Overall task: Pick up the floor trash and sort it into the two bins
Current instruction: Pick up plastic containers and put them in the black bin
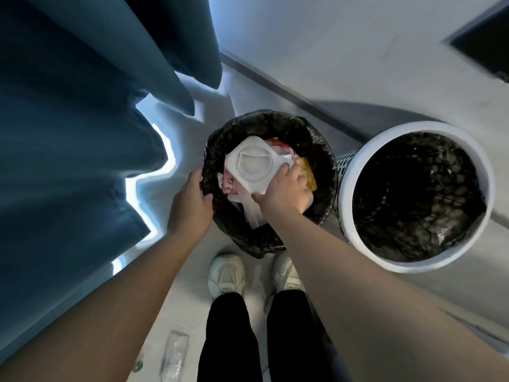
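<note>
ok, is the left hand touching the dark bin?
Touching. Head view: the left hand grips the dark bin by its near-left rim, thumb over the edge. The right hand holds a white tub above it.

- Our right hand (286,186) grips a white plastic tray (252,164), covering one corner; its fingertips vanish beneath.
- Wrappers (230,186) under the tray are mostly hidden, their print unreadable.
- Our left hand (190,202) grips the black-lined bin (261,119); its fingertips blend into the dark liner.
- A clear plastic item (175,354) on the floor is blurred and cut off by the bottom edge.
- A green scrap (137,365) beside it is too small to identify.
- The white bin (346,188) is too dark inside to show its bottom.
</note>
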`<state>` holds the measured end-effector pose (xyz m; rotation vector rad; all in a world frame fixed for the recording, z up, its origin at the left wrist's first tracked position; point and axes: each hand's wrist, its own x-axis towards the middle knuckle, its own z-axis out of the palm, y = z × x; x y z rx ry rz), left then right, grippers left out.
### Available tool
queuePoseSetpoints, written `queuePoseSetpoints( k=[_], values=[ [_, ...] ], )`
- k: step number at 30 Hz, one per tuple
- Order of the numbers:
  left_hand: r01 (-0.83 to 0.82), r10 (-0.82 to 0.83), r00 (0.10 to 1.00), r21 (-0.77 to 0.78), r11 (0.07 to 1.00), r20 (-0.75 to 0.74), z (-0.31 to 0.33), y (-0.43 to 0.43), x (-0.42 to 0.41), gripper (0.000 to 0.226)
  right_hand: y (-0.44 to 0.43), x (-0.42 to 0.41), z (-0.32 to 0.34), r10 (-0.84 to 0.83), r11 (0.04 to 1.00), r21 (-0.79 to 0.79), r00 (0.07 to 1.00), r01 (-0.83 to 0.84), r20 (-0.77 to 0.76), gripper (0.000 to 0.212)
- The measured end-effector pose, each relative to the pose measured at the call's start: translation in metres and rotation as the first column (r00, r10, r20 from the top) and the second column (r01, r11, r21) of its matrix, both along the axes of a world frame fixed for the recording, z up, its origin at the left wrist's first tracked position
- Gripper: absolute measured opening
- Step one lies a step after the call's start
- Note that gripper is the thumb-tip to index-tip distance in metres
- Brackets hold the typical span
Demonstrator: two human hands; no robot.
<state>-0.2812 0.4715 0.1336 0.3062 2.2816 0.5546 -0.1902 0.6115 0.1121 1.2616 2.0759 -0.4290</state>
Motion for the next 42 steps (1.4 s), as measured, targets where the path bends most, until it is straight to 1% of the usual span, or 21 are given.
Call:
queuePoseSetpoints(
  k=[3, 7, 10, 12, 13, 15, 18, 20, 22, 24, 27, 29, 30, 33, 35, 39, 42],
  values=[
    [-0.005, 0.006, 1.0, 0.058, 0.998, -0.02, -0.013, -0.006, 0.001, 0.053, -0.001, -0.006, -0.028, 0.047, 0.999, 0.016, 0.999, -0.047, 0.024, 0.09],
    [-0.03, 0.036, 0.998, 0.122, 0.992, -0.047, -0.018, -0.01, 0.006, 0.057, 0.0, -0.007, -0.047, 0.047, 0.999, 0.009, 0.997, -0.047, 0.055, 0.096],
    [-0.023, 0.03, 0.998, 0.136, 0.99, -0.049, -0.014, -0.01, 0.005, 0.059, -0.001, -0.004, -0.044, 0.055, 0.999, -0.005, 0.997, -0.054, 0.052, 0.11],
    [-0.017, 0.021, 0.999, 0.116, 0.993, -0.036, -0.01, -0.008, 0.003, 0.06, -0.001, 0.0, -0.031, 0.064, 0.998, -0.022, 0.998, -0.064, 0.026, 0.121],
    [-0.011, 0.014, 1.0, 0.102, 0.995, -0.028, -0.007, -0.006, 0.002, 0.06, -0.002, 0.002, -0.023, 0.079, 0.996, -0.028, 0.997, -0.079, 0.0, 0.123],
    [0.0, 0.001, 1.0, 0.092, 0.996, -0.016, -0.003, -0.003, 0.001, 0.06, -0.007, 0.009, -0.011, 0.146, 0.989, -0.029, 0.987, -0.148, -0.069, 0.116],
    [0.015, -0.014, 1.0, 0.103, 0.995, -0.007, -0.004, -0.002, -0.001, 0.06, -0.019, 0.021, -0.007, 0.224, 0.967, -0.091, 0.963, -0.238, -0.148, 0.089],
    [0.017, -0.017, 1.0, 0.107, 0.994, -0.005, -0.008, -0.004, -0.001, 0.061, -0.023, 0.025, -0.018, 0.237, 0.954, -0.157, 0.962, -0.257, -0.136, 0.073],
    [0.027, -0.026, 1.0, 0.129, 0.991, -0.011, -0.013, -0.007, 0.0, 0.061, -0.024, 0.024, -0.034, 0.226, 0.952, -0.186, 0.969, -0.242, -0.105, 0.067],
    [0.027, -0.025, 1.0, 0.151, 0.988, -0.011, -0.018, -0.01, 0.001, 0.061, -0.023, 0.023, -0.048, 0.201, 0.955, -0.203, 0.976, -0.215, -0.089, 0.067],
    [0.032, -0.031, 0.999, 0.14, 0.99, -0.005, -0.019, -0.012, -0.001, 0.062, -0.021, 0.02, -0.048, 0.173, 0.954, -0.233, 0.982, -0.188, -0.081, 0.067],
    [0.048, -0.051, 0.999, 0.11, 0.993, 0.02, -0.013, -0.013, 0.0, 0.064, -0.019, 0.022, -0.032, 0.178, 0.952, -0.239, 0.981, -0.191, -0.079, 0.067],
    [0.067, -0.07, 0.997, 0.067, 0.996, 0.039, -0.006, -0.015, 0.001, 0.067, -0.019, 0.024, -0.021, 0.201, 0.948, -0.233, 0.976, -0.214, -0.08, 0.067],
    [0.118, -0.101, 0.988, -0.149, 0.982, 0.118, 0.024, -0.02, 0.003, 0.08, -0.019, 0.033, 0.023, 0.331, 0.924, -0.172, 0.94, -0.341, -0.084, 0.066],
    [0.155, -0.125, 0.983, -0.243, 0.957, 0.138, 0.056, -0.024, 0.006, 0.084, -0.02, 0.039, 0.061, 0.406, 0.904, -0.116, 0.911, -0.412, -0.077, 0.067],
    [0.274, -0.268, 0.961, -0.342, 0.899, 0.065, 0.141, -0.032, 0.015, 0.084, -0.023, 0.052, 0.15, 0.469, 0.877, -0.064, 0.877, -0.477, -0.103, 0.07],
    [0.354, -0.391, 0.92, -0.404, 0.844, -0.01, 0.21, -0.04, 0.028, 0.084, -0.028, 0.065, 0.221, 0.499, 0.862, -0.022, 0.856, -0.507, -0.136, 0.071]
  ],
)
